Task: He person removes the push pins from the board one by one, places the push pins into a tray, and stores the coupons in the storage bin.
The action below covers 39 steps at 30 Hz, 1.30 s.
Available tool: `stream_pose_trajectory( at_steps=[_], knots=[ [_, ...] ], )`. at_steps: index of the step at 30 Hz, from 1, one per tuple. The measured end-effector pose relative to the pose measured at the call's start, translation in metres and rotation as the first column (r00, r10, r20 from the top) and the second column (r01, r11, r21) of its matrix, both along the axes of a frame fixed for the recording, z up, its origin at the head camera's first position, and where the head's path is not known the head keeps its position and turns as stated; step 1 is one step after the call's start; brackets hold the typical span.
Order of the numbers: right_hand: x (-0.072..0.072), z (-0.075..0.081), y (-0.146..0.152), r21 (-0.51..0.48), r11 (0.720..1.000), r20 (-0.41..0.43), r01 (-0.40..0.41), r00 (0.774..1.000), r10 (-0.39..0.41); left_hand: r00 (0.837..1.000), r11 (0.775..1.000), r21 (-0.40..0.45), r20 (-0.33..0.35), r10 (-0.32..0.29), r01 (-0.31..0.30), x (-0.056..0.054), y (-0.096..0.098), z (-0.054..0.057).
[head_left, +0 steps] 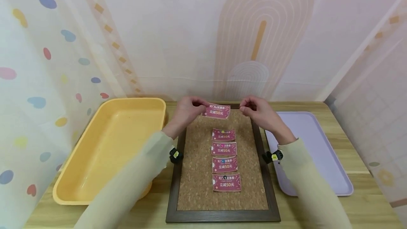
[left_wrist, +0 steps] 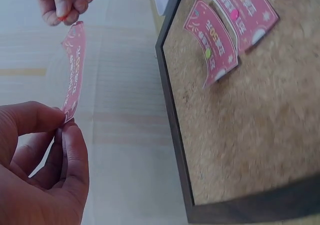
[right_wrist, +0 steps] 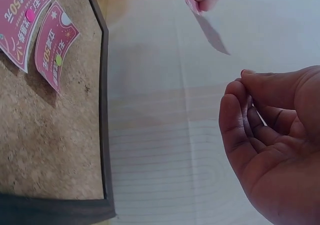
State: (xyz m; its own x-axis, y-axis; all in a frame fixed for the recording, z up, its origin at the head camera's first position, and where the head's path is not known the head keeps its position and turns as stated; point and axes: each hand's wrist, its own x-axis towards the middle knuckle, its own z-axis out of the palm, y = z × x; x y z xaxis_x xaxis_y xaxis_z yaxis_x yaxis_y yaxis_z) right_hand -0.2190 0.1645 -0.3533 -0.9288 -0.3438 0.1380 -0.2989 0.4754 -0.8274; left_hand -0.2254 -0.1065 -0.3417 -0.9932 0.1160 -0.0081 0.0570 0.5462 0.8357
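Note:
My left hand [head_left: 188, 111] pinches a pink paper coupon [head_left: 219, 112] by its left end, above the top of the framed corkboard [head_left: 198, 172]. The coupon bows slightly in the left wrist view. Across from it, my right hand [head_left: 261, 113] pinches a small red pushpin [right_wrist: 244, 72] between thumb and forefinger, mostly hidden by the fingertips. A small gap separates that hand from the coupon's free end. Several like coupons are fixed in a column down the board, among them one with a yellow pin [head_left: 223, 132] and, lowest, one with a black pin [head_left: 225, 177].
A deep yellow tray [head_left: 109, 110] stands left of the board, and a flat lilac tray [head_left: 313, 151] lies to its right, partly under the right forearm. Both rest on a wood-grain table [head_left: 337, 123]. A patterned cloth wall [head_left: 178, 45] rises behind.

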Motion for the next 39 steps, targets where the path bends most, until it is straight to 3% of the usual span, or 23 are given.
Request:
stream_pose_trajectory(
  at_steps=[9,26,39],
  knots=[
    [0.010,0.006,0.015,0.024,1.000,-0.060,-0.006,0.998,0.008,1.000,0.999,-0.033,0.009,-0.021,0.021,0.008,-0.028,0.009],
    [0.019,-0.002,0.055,0.083,0.996,-0.088,0.044,0.995,-0.036,0.997,0.999,-0.020,-0.076,0.027,-0.029,0.021,-0.103,0.012],
    [0.020,-0.003,0.083,0.112,0.991,-0.109,0.079,0.992,-0.067,0.997,0.998,-0.029,0.055,0.057,-0.055,0.020,-0.151,0.004]
  ],
)
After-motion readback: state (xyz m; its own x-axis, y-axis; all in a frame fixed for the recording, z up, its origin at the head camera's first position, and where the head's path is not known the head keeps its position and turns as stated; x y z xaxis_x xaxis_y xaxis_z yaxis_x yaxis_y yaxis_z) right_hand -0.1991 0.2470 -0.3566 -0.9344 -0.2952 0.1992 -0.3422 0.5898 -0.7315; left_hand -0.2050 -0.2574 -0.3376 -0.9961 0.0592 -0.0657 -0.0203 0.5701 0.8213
